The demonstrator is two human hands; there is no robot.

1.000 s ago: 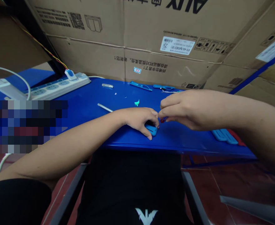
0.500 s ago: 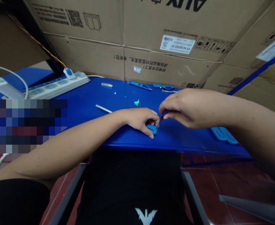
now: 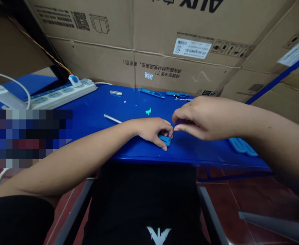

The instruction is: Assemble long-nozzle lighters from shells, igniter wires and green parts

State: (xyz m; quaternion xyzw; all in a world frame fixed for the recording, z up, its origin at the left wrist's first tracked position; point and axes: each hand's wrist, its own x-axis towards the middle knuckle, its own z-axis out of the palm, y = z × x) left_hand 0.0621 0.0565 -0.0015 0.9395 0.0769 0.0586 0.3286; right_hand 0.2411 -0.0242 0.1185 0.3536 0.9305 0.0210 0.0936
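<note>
Head view: left hand curled over a blue plastic part on the blue table, right hand pinching just beside it.
The left hand grips the part; the right's fingers hide whether they hold anything. A slipped pinch could drop something tiny, easily lost on the blue top.

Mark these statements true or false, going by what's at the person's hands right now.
1. The left hand curls around a blue plastic part. True.
2. The right hand lies flat on the blue table. False: it is raised above the table, its fingertips beside the blue plastic part.
3. A white power strip sits on the table, left of the hands. True.
4. A teal plastic piece lies under the right hand. False: it lies on the table beyond the left hand, touching neither hand.
5. Plastic crates stand behind the table. False: those are cardboard boxes.
</note>
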